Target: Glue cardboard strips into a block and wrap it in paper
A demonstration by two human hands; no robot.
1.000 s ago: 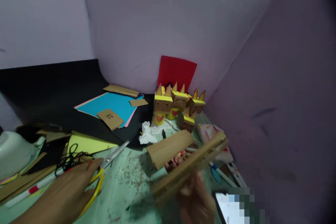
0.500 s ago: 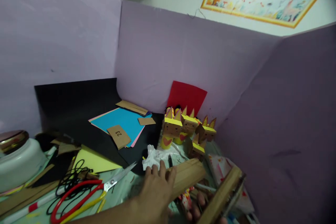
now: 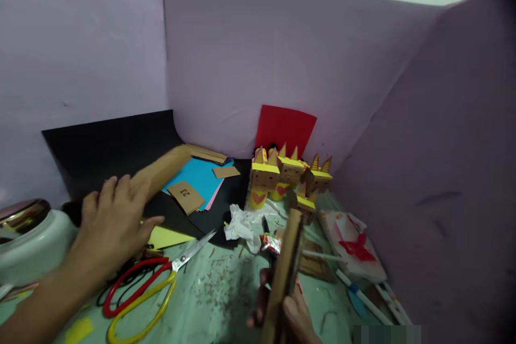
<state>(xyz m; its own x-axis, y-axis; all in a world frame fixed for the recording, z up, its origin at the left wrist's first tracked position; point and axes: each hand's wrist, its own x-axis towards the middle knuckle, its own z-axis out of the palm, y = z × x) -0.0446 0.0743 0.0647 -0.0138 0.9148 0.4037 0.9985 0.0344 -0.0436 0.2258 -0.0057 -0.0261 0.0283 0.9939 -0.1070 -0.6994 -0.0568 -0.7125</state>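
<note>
Cardboard is in both hands. Left hand [image 3: 110, 220], at the left of the frame, lies fingers spread and flat over the near end of a long cardboard strip [image 3: 163, 170] – pressing it down, not closed round it – and the strip runs up and right across the black sheet [image 3: 108, 145] toward the blue paper [image 3: 197, 174]. Right hand [image 3: 288, 314], at the bottom centre, is closed on a second cardboard piece [image 3: 285, 274], held edge-on and nearly upright, thumb on the near face and fingertips showing on the left side. Scissors [image 3: 141, 293] with red and yellow loops lie just below the left hand, blades pointing up and right, their handles over a tangle of black cord [image 3: 107, 293]. A small cardboard tag [image 3: 185, 196] marked with a number rests on the blue paper. Crumpled white tissue [image 3: 242, 226] lies at the centre, just left of the upright piece. Behind it stands a cluster of cardboard figures [image 3: 282, 174] with yellow caps and pointed ears, in front of a red sheet [image 3: 285, 129] leaning on the lilac partition [image 3: 262, 59]. A white pot [image 3: 32, 242] sits at the left edge. Pens [image 3: 363, 298] lie at the lower right, beside a red-stained paper [image 3: 352, 244].
</note>
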